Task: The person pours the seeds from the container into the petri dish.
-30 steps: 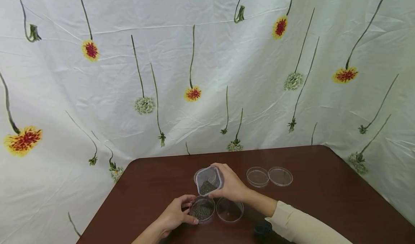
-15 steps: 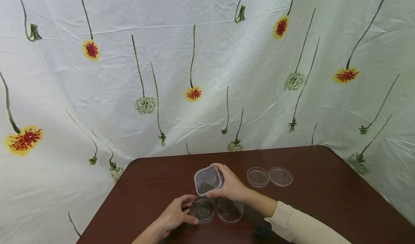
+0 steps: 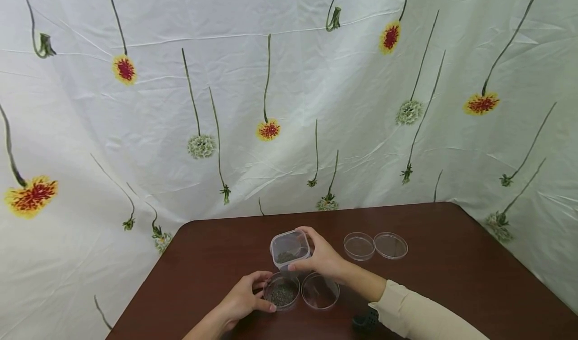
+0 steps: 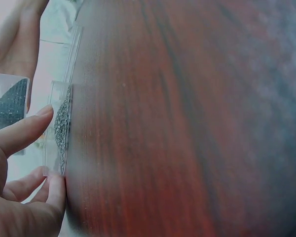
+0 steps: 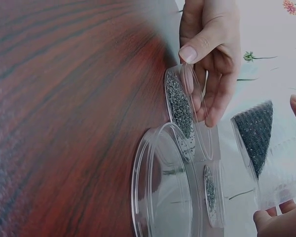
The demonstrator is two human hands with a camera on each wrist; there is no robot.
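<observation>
My left hand (image 3: 243,299) grips a clear petri dish (image 3: 282,294) on the table, thumb on the near side and fingers round the left. Dark grey granules (image 5: 179,106) lie heaped on its bottom. Just beyond and above it, my right hand (image 3: 321,259) holds a square clear plastic tub (image 3: 289,240) by its right side. The tub is tilted, and more dark granules (image 5: 256,133) rest inside it against one wall. No stream of granules shows between tub and dish. Touching or nearly touching the gripped dish on the right is another clear round dish or lid (image 3: 320,292).
Two clear round dishes, one left (image 3: 358,246) and one right (image 3: 391,245), lie side by side at the back right. Another dish with granules (image 5: 213,195) shows in the right wrist view. A black object (image 3: 365,322) is by the right sleeve. A flowered cloth (image 3: 289,179) hangs behind the brown table (image 3: 217,249).
My right hand has tipped the tub back from the petri dish toward level, and the granules inside show less in the head view. The left hand and its dish stay put.
</observation>
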